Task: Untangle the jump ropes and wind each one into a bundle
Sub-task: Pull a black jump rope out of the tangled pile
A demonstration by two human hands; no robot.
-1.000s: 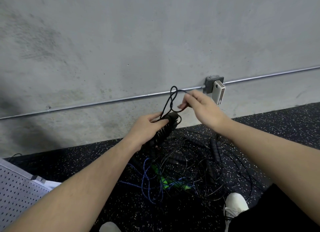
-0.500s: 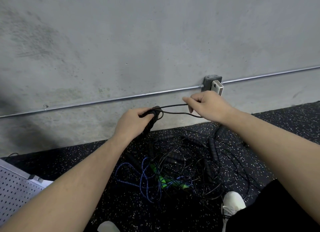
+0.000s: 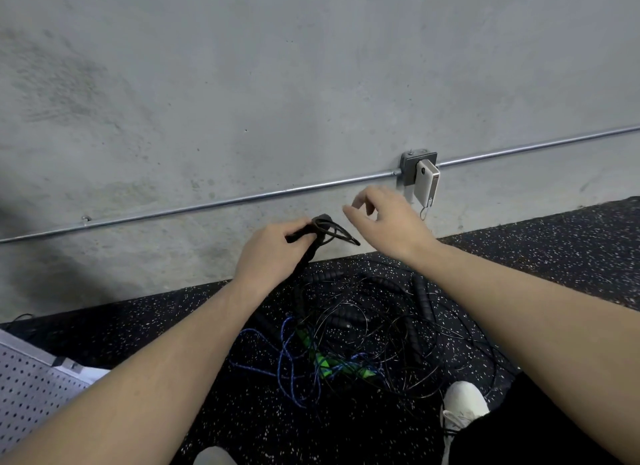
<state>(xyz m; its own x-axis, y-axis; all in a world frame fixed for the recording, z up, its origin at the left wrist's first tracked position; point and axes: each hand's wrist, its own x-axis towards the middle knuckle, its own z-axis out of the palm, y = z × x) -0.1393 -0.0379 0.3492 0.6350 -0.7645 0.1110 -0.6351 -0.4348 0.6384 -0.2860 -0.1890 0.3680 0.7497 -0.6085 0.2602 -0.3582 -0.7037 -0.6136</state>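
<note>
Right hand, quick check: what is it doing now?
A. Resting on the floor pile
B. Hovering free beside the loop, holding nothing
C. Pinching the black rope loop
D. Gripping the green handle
B: the right hand hangs in the air with loosely curled fingers and nothing in them, just right of the black rope that the left hand grips alone.

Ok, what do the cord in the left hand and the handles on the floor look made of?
The black cord gripped by the left hand looks like thin plastic-coated cable: smooth, slightly glossy, holding springy loops. The black handles on the floor look like ribbed foam or rubber, matte; which one is unclear. The blue rope looks braided, with a speckled weave.
</note>
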